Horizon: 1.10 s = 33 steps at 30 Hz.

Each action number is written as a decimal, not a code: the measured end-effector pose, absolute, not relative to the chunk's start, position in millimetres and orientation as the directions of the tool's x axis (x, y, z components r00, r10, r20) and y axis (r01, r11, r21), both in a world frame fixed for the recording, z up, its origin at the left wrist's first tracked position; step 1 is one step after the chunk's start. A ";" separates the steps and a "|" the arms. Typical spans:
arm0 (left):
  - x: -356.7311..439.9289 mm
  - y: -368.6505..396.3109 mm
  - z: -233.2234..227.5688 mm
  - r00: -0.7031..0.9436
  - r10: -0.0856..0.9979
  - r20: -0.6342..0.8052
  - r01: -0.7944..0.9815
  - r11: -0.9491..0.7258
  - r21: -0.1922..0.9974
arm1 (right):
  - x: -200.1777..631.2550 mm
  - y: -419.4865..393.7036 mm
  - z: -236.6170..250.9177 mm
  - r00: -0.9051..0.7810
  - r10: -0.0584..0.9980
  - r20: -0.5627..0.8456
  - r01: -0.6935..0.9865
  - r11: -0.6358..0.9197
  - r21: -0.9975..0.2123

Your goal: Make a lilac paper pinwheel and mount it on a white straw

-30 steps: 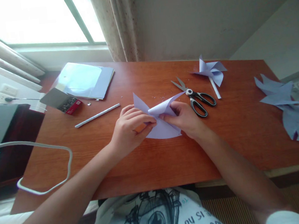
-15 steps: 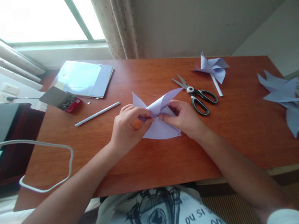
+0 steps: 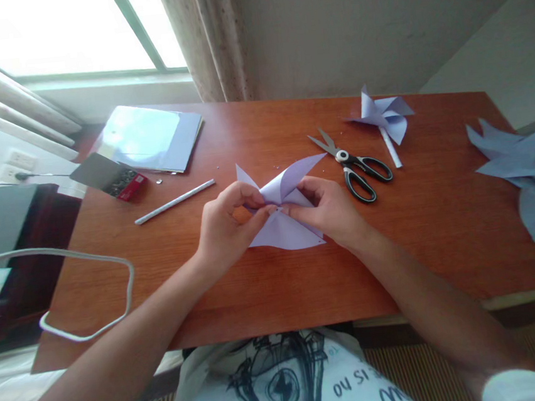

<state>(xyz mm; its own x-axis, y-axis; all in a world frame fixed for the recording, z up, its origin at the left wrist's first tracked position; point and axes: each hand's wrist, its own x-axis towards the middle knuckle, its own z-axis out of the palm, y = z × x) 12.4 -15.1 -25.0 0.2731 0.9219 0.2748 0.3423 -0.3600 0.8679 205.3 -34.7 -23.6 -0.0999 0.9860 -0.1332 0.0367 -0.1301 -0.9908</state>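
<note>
A pale lilac paper sheet (image 3: 284, 232) with cut flaps lies mid-table on the reddish wooden table (image 3: 266, 289). My left hand (image 3: 225, 228) pinches one flap at the sheet's centre between thumb and fingers. My right hand (image 3: 329, 210) presses another folded flap down at the same centre, fingertips meeting those of the left. One pointed flap sticks up toward the scissors (image 3: 356, 167), another toward the far left.
Black-handled scissors lie just right of my hands. A finished paper pinwheel (image 3: 382, 117) on a white stick lies behind them. A white rolled stick (image 3: 175, 202), a red box of pins (image 3: 121, 183), a stack of paper (image 3: 152, 136) sit left; cut lilac papers (image 3: 524, 169) far right; a white cable (image 3: 87, 293).
The fingers of both hands have drawn together at the sheet's centre, lifting the flaps a little higher. The view has tilted slightly.
</note>
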 end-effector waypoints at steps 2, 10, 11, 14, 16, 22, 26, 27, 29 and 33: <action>12.8 -15.8 -23.8 0.272 0.928 0.255 0.355 -0.343 0.870 | 205.3 -34.5 -24.6 -0.105 0.988 -0.117 0.031 -0.114 -0.993; 13.4 -17.4 -21.6 0.281 0.926 0.254 0.347 -0.344 0.872 | 204.8 -34.4 -21.8 -0.099 0.984 -0.149 -0.014 -0.152 -0.988; 13.2 -17.4 -21.8 0.283 0.924 0.258 0.356 -0.350 0.867 | 204.6 -34.3 -21.9 -0.097 0.983 -0.155 -0.027 -0.158 -0.987; 12.0 -16.7 -22.4 0.288 0.914 0.286 0.396 -0.385 0.833 | 204.7 -33.4 -23.3 -0.094 0.982 -0.164 -0.064 -0.171 -0.983; 10.9 -15.8 -23.0 0.289 0.898 0.332 0.421 -0.431 0.798 | 205.5 -32.8 -24.3 -0.091 0.982 -0.168 -0.086 -0.176 -0.981; 9.8 -13.2 -28.4 0.197 0.873 0.445 0.391 -0.487 0.781 | 207.6 -31.4 -26.7 -0.053 0.979 -0.194 -0.169 -0.201 -0.965; 13.0 -13.0 -31.9 0.173 0.948 0.266 0.208 -0.299 0.931 | 205.8 -31.8 -28.3 -0.043 0.979 -0.201 -0.236 -0.206 -0.950; 14.5 -13.1 -32.0 0.191 0.966 0.177 0.124 -0.202 0.971 | 205.3 -32.0 -28.6 -0.044 0.979 -0.199 -0.239 -0.203 -0.949; 17.5 -13.4 -31.0 0.250 0.968 -0.004 -0.046 0.016 0.999 | 204.3 -32.5 -28.9 -0.048 0.980 -0.195 -0.235 -0.201 -0.951; 21.2 -14.3 -27.3 0.311 0.930 -0.196 -0.242 0.277 0.930 | 203.1 -32.9 -28.4 -0.041 0.981 -0.191 -0.200 -0.195 -0.960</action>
